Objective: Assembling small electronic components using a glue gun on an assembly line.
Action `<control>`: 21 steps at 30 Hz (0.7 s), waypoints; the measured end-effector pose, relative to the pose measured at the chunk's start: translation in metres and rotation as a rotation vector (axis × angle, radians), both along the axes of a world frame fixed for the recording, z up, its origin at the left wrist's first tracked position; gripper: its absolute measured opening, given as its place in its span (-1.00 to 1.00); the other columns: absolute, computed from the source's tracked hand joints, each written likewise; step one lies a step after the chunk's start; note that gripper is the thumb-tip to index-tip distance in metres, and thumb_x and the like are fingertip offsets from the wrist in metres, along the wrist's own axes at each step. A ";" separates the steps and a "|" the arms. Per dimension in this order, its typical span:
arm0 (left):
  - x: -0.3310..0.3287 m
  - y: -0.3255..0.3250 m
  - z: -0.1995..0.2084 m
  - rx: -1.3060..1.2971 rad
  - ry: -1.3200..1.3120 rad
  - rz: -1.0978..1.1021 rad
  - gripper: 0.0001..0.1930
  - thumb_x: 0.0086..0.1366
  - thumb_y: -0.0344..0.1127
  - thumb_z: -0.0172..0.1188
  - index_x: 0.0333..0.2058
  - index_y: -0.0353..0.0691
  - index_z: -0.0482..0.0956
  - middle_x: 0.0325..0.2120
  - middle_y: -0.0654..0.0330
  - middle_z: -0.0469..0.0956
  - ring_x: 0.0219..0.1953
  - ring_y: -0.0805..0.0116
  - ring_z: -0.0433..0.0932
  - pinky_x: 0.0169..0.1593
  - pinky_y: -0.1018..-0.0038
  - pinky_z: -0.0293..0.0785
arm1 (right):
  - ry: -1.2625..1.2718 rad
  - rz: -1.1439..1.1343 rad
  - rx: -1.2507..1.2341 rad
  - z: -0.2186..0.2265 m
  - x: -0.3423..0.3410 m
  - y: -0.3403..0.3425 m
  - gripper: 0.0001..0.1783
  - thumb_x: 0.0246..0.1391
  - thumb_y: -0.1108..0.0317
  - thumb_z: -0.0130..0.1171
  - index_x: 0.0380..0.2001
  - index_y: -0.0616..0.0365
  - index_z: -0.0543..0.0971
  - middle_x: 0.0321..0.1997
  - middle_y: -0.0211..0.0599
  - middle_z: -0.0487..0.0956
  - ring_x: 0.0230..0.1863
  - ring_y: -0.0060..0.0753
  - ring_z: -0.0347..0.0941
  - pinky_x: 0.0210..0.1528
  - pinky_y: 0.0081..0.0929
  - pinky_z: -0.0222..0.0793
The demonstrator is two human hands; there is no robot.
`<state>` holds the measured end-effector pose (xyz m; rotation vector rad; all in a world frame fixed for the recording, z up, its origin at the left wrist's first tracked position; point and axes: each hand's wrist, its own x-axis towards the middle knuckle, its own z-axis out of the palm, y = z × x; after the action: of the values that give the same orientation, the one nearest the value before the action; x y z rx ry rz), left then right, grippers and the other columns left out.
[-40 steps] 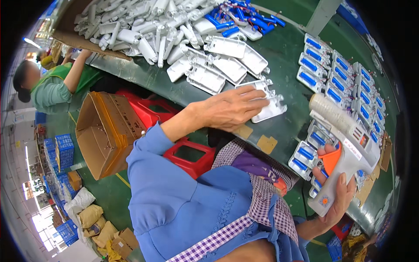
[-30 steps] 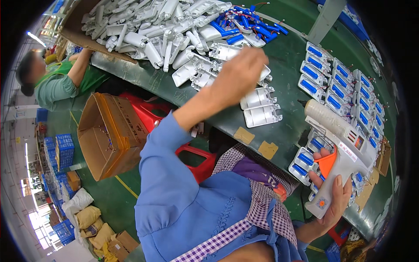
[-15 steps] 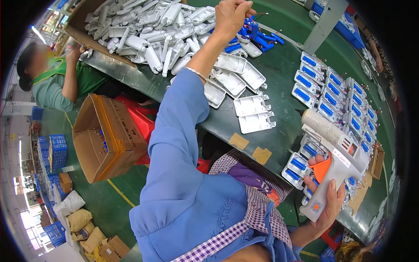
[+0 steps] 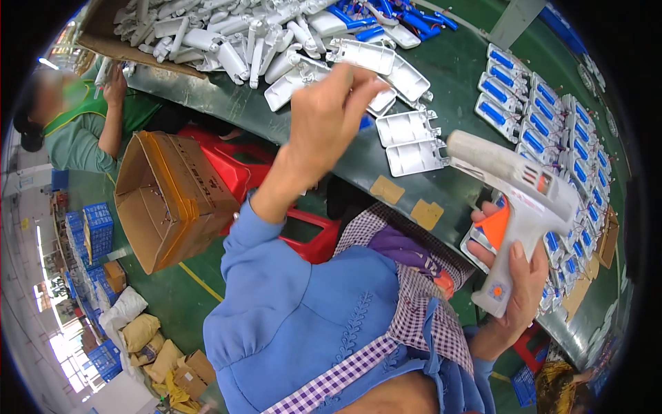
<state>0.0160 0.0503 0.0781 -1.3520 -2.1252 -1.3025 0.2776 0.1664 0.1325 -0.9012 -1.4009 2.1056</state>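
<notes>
My left hand [image 4: 324, 121] is closed, its fingers pinched over the near white shells; a bit of a blue battery [image 4: 365, 123] shows below the fingertips, mostly hidden by the hand. A white hot glue gun [image 4: 527, 186] with an orange trigger is gripped in my right hand [image 4: 524, 283]. Its nozzle end points left, beside a pair of empty white plastic shells [image 4: 414, 143] on the green table. More open white shells [image 4: 410, 77] lie behind them, partly covered by my left hand.
A heap of white plastic parts [image 4: 207, 45] spills from a carton at the back left; loose blue batteries [image 4: 417, 24] lie beside it. Rows of shells with blue batteries [image 4: 534, 141] fill the right side. A co-worker [image 4: 86, 121], a cardboard box [image 4: 172, 200] and red stools [image 4: 231, 162] are at left.
My left hand has come back from the battery pile toward me, with a blue battery now showing at its fingers. The glue gun has shifted slightly up and left in view.
</notes>
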 end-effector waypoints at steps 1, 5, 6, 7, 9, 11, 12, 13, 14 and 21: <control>0.009 -0.007 -0.012 0.008 0.036 0.031 -0.87 0.13 -0.43 0.31 -0.40 -0.32 0.54 -0.61 0.16 0.57 -0.64 0.42 0.50 -0.58 0.54 0.37 | -0.002 0.033 -0.022 -0.004 -0.006 0.000 -0.44 0.15 0.38 0.00 0.14 0.53 0.22 0.07 0.28 0.41 0.06 0.07 0.44 -0.12 -0.23 0.61; 0.036 -0.022 -0.047 -0.005 0.085 0.086 -0.79 0.03 -0.50 0.33 -0.34 -0.33 0.51 -0.47 0.10 0.56 -0.47 0.16 0.56 -0.45 0.37 0.46 | -0.034 0.151 -0.006 -0.012 -0.026 0.000 -0.48 0.17 0.39 0.01 0.13 0.50 0.26 0.05 0.22 0.44 0.06 0.01 0.46 -0.10 -0.24 0.59; 0.040 -0.024 -0.053 0.004 0.076 0.049 -0.74 0.02 -0.52 0.33 -0.29 -0.35 0.50 -0.43 0.08 0.55 -0.42 0.14 0.55 -0.41 0.34 0.46 | -0.038 0.166 0.003 -0.013 -0.030 -0.001 -0.48 0.17 0.38 0.03 0.12 0.49 0.27 0.04 0.18 0.45 0.04 -0.03 0.47 -0.11 -0.26 0.59; 0.043 -0.025 -0.058 0.015 0.069 0.013 -0.68 0.00 -0.53 0.33 -0.23 -0.36 0.49 -0.40 0.06 0.55 -0.37 0.12 0.55 -0.36 0.32 0.47 | -0.046 0.173 0.004 -0.015 -0.033 -0.002 -0.48 0.17 0.38 0.03 0.12 0.49 0.27 0.04 0.18 0.45 0.04 -0.03 0.47 -0.11 -0.26 0.59; 0.052 -0.033 -0.064 -0.035 -0.052 0.023 -0.61 -0.02 -0.56 0.34 -0.15 -0.35 0.51 -0.29 0.05 0.56 -0.36 0.17 0.51 -0.31 0.37 0.47 | -0.065 0.210 0.036 -0.019 -0.038 -0.002 -0.49 0.17 0.37 0.04 0.11 0.48 0.28 0.03 0.16 0.47 0.03 -0.05 0.48 -0.11 -0.27 0.59; 0.054 -0.041 -0.066 -0.118 -0.005 0.067 -0.57 -0.05 -0.61 0.31 -0.12 -0.34 0.49 -0.27 0.06 0.54 -0.28 0.11 0.46 -0.23 0.33 0.45 | -0.095 0.236 0.059 -0.019 -0.040 -0.003 -0.49 0.18 0.38 0.00 0.13 0.48 0.26 0.04 0.17 0.46 0.03 -0.06 0.48 -0.10 -0.30 0.58; 0.055 -0.043 -0.068 -0.118 -0.013 0.070 -0.57 -0.05 -0.61 0.31 -0.12 -0.34 0.49 -0.27 0.06 0.54 -0.28 0.11 0.46 -0.23 0.33 0.45 | -0.118 0.256 0.081 -0.019 -0.041 -0.003 -0.49 0.19 0.38 -0.03 0.14 0.48 0.24 0.06 0.17 0.45 0.03 -0.07 0.48 -0.09 -0.34 0.58; 0.056 -0.045 -0.070 -0.155 0.013 0.128 -0.56 -0.05 -0.62 0.30 -0.11 -0.34 0.48 -0.26 0.06 0.54 -0.24 0.09 0.44 -0.18 0.31 0.43 | -0.125 0.258 0.080 -0.018 -0.042 -0.003 -0.49 0.19 0.38 -0.03 0.14 0.48 0.24 0.06 0.17 0.45 0.03 -0.07 0.48 -0.09 -0.34 0.58; 0.056 -0.047 -0.071 -0.193 0.038 0.185 -0.56 -0.04 -0.63 0.28 -0.11 -0.35 0.48 -0.25 0.05 0.54 -0.21 0.07 0.43 -0.14 0.30 0.41 | -0.146 0.247 0.083 -0.017 -0.042 -0.003 -0.50 0.18 0.36 0.01 0.12 0.47 0.28 0.01 0.11 0.48 -0.01 -0.12 0.50 -0.15 -0.36 0.58; 0.048 -0.052 -0.079 -0.187 0.057 0.260 -0.75 0.00 -0.57 0.27 -0.28 -0.35 0.54 -0.32 0.09 0.50 -0.25 0.09 0.43 -0.19 0.28 0.40 | -0.241 0.267 0.134 -0.020 -0.039 0.003 -0.55 0.18 0.35 0.05 0.07 0.42 0.34 -0.10 0.00 0.55 -0.17 -0.27 0.54 -0.37 -0.51 0.51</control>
<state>0.0644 -0.0020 -0.0011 -1.1154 -2.3370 -0.9749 0.2384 0.1696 0.1121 -0.9859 -1.8536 2.1123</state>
